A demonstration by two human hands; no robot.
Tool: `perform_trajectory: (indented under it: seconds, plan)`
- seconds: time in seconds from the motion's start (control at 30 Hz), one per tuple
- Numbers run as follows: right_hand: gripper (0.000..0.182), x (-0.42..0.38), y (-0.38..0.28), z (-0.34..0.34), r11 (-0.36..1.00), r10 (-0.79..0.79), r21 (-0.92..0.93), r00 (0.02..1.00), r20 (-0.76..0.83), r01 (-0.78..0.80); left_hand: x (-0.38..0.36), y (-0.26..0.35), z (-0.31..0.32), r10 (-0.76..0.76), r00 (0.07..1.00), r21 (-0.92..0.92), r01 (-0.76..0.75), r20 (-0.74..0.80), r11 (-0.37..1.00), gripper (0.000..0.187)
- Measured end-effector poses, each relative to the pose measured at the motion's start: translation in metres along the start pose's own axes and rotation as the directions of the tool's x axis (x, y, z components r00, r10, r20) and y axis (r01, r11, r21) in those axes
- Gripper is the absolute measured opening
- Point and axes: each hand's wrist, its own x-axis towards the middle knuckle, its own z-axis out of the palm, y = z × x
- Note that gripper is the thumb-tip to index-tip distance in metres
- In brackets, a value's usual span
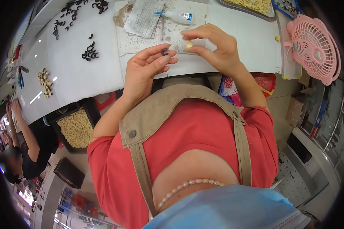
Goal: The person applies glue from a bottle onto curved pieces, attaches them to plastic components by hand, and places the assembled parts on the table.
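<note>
Above the white table, my left hand (147, 66) pinches a small black curved piece (164, 52) between thumb and fingers. My right hand (219, 47) is a short way to the right, with a small cream-coloured piece (189, 45) between thumb and forefinger. The two pieces are apart. Just beyond my hands lies a white squeeze bottle (181, 17) with a blue nozzle tip, on its side. Beside it are printed sheets in a clear sleeve (143, 19), on a stained board (176, 36).
Black curved pieces (90, 52) lie scattered on the left; a cluster of dark-and-cream pieces (45, 82) lies farther left. A tray of yellowish pieces (252, 4) and a pink fan (313, 47) stand right. A black crate (91, 110) holds cream pieces below. Another person (36, 139) works at left.
</note>
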Motion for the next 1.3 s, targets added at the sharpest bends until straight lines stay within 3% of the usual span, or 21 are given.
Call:
perform_trajectory:
  seconds: [0.07, 0.27, 0.37, 0.5, 0.57, 0.67, 0.73, 0.93, 1.03, 1.2, 1.3]
  plan:
    - [0.037, 0.001, -0.002, 0.010, 0.981, -0.190, -0.027, 0.982, 0.015, 0.190, 0.001, -0.001, -0.001, -0.015, 0.999, -0.032, 0.016, 0.031, 0.999, 0.033]
    - [0.040, 0.006, -0.011, 0.022, 0.972, -0.235, 0.001, 0.970, 0.060, 0.235, -0.005, -0.001, -0.005, -0.045, 0.992, -0.097, 0.057, 0.121, 0.994, 0.032]
    - [0.040, 0.003, -0.015, 0.027, 0.975, -0.213, -0.053, 0.974, 0.081, 0.218, -0.010, -0.001, -0.003, -0.078, 0.986, -0.115, 0.095, 0.146, 0.989, 0.030]
    - [0.036, 0.000, -0.015, 0.030, 0.992, -0.106, 0.080, 0.992, 0.067, 0.101, -0.010, 0.005, -0.007, -0.127, 0.974, -0.161, 0.159, 0.189, 0.974, 0.028]
    - [0.035, -0.002, -0.018, 0.034, 0.993, -0.062, 0.101, 0.995, 0.082, 0.054, -0.008, -0.003, -0.014, -0.080, 0.975, -0.178, 0.118, 0.207, 0.977, 0.027]
    - [0.029, 0.004, -0.021, 0.033, 0.985, -0.141, 0.107, 0.988, 0.067, 0.134, -0.003, 0.000, -0.016, 0.014, 0.965, -0.124, 0.019, 0.263, 0.992, 0.028]
    - [0.026, 0.006, -0.020, 0.028, 0.981, -0.120, 0.162, 0.987, 0.104, 0.102, -0.004, 0.002, -0.014, 0.045, 0.962, -0.082, -0.023, 0.271, 0.996, 0.027]
    - [0.021, 0.011, -0.018, 0.017, 0.955, -0.190, 0.262, 0.966, 0.174, 0.140, 0.002, 0.009, -0.020, -0.004, 0.919, 0.075, -0.027, 0.394, 0.997, 0.024]
    - [0.019, 0.006, -0.017, 0.025, 0.942, -0.182, 0.310, 0.970, 0.158, 0.126, 0.005, 0.016, -0.023, -0.089, 0.915, 0.162, 0.027, 0.392, 0.986, 0.022]
    - [0.020, -0.004, -0.005, 0.027, 0.914, -0.203, 0.382, 0.969, 0.138, 0.136, 0.000, 0.008, -0.009, -0.126, 0.940, 0.051, 0.115, 0.318, 0.992, 0.021]
    - [0.026, -0.011, -0.003, 0.029, 0.901, -0.095, 0.431, 0.992, 0.087, 0.049, 0.002, 0.001, -0.005, -0.090, 0.949, 0.042, 0.081, 0.302, 0.996, 0.021]
